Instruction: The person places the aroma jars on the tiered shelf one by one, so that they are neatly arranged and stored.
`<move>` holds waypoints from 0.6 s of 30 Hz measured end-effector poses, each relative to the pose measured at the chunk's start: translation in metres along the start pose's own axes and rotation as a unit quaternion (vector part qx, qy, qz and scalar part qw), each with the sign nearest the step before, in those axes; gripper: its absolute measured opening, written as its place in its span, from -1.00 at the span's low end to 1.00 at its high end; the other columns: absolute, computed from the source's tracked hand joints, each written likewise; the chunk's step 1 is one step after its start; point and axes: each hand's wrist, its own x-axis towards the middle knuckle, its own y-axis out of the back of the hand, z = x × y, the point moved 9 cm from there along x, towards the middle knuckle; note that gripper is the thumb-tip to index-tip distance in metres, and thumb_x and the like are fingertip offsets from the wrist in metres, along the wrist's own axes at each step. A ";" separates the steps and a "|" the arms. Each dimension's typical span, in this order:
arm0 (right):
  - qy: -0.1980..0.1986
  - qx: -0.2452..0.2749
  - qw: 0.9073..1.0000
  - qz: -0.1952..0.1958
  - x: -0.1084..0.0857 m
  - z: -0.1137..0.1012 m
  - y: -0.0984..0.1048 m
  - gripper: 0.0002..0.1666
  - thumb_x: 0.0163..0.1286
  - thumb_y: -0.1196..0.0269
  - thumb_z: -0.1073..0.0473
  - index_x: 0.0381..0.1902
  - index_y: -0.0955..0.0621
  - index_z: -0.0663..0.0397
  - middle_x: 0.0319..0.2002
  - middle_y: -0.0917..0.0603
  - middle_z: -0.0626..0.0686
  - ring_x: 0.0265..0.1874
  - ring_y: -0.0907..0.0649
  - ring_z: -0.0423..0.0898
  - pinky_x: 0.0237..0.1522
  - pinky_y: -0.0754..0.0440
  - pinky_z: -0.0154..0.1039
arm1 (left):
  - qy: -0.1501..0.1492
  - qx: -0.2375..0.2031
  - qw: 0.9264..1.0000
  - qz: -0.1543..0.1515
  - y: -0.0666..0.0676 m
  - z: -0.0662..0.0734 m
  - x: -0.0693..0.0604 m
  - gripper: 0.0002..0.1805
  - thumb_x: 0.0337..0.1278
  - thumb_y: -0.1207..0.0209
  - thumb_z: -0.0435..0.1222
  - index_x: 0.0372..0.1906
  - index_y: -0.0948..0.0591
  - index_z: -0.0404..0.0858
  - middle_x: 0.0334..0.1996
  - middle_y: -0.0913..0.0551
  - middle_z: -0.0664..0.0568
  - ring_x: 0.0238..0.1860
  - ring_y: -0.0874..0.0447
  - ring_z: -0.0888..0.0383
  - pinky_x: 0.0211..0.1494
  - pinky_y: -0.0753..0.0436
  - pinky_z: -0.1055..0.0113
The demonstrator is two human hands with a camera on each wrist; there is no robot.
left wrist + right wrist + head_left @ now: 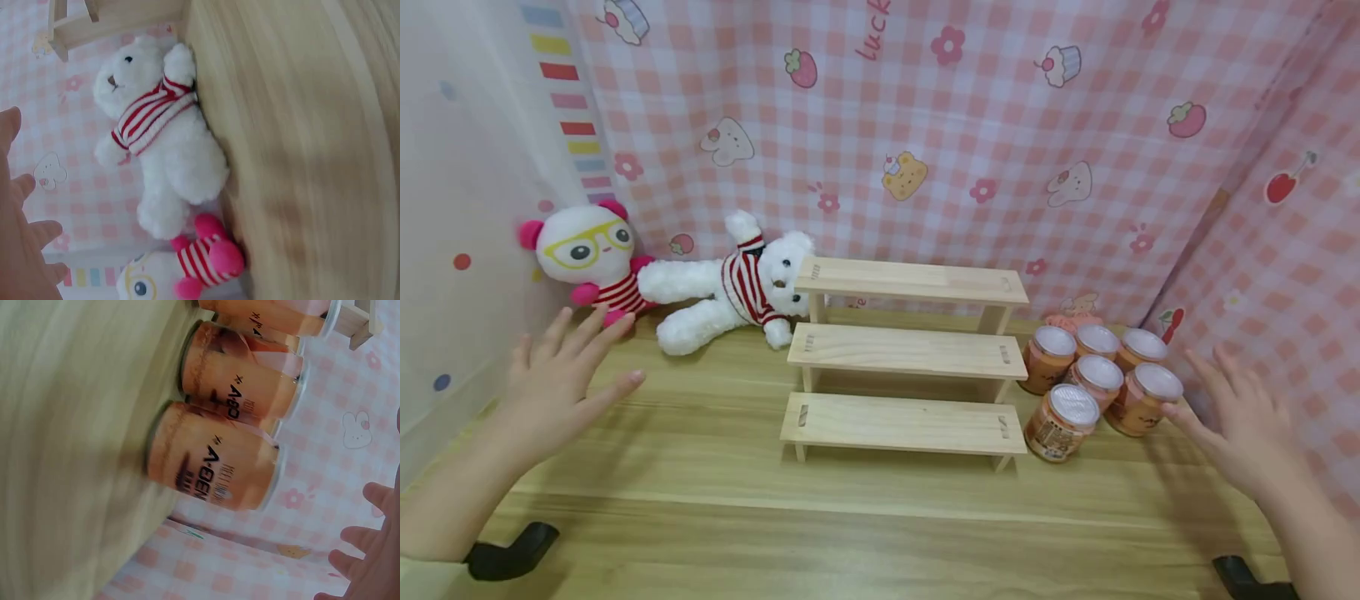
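My left hand (553,392) hovers over the table's left side with fingers spread, holding nothing, in front of the pink-and-white panda plush (587,242). Beside that plush lies a white bear (748,283) in a red-striped shirt, on its side; the left wrist view shows both plushes. On the right, my right hand (1251,417) is raised with its fingers apart and empty, just right of several orange cans (1138,400) with clear-looking lids. The right wrist view shows the cans (215,456) close up, with fingers (359,550) at the edge, not touching them.
A three-tier wooden shelf (906,350) stands mid-table between the bear and the cans, its top board near the bear's head. Pink checked cloth (865,108) hangs behind and at the right; a pale curtain (460,167) hangs at the left. Something pink sits behind the cans.
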 end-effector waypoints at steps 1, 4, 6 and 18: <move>-0.002 0.012 1.000 0.005 -0.001 0.000 -0.001 -0.10 0.43 -0.12 -0.12 0.53 0.01 0.03 0.47 0.18 0.34 0.30 0.11 0.58 0.14 0.39 0.51 | -0.003 -0.008 1.000 0.005 -0.002 0.002 0.000 -0.20 0.33 -0.03 0.08 0.52 -0.04 -0.13 0.47 0.05 -0.27 0.45 0.46 -0.26 0.25 0.56 -0.31; -0.006 0.044 0.999 0.022 -0.004 0.002 -0.004 -0.13 0.44 -0.13 -0.07 0.52 -0.02 0.06 0.46 0.13 0.36 0.28 0.07 0.59 0.12 0.36 0.53 | -0.013 -0.035 0.999 0.022 -0.007 0.010 0.000 -0.19 0.29 -0.08 0.04 0.52 -0.05 -0.12 0.46 0.01 -0.27 0.46 0.40 -0.25 0.27 0.52 -0.31; -0.005 0.062 0.997 0.037 -0.005 0.002 -0.005 -0.15 0.43 -0.14 -0.03 0.51 -0.05 0.08 0.45 0.07 0.39 0.29 0.03 0.58 0.13 0.33 0.53 | -0.021 -0.055 0.998 0.033 -0.011 0.015 0.000 -0.18 0.27 -0.11 0.02 0.52 -0.05 -0.10 0.47 0.00 -0.25 0.46 0.38 -0.24 0.28 0.49 -0.32; -0.030 0.157 0.978 0.136 -0.007 0.013 -0.014 -0.22 0.35 -0.23 0.14 0.44 -0.21 0.21 0.33 -0.20 0.44 0.32 -0.14 0.41 0.27 0.06 0.36 | -0.059 -0.206 0.972 0.095 -0.033 0.044 0.003 -0.18 0.19 -0.21 -0.19 0.49 -0.10 -0.19 0.43 -0.05 -0.33 0.43 0.21 -0.32 0.30 0.30 -0.36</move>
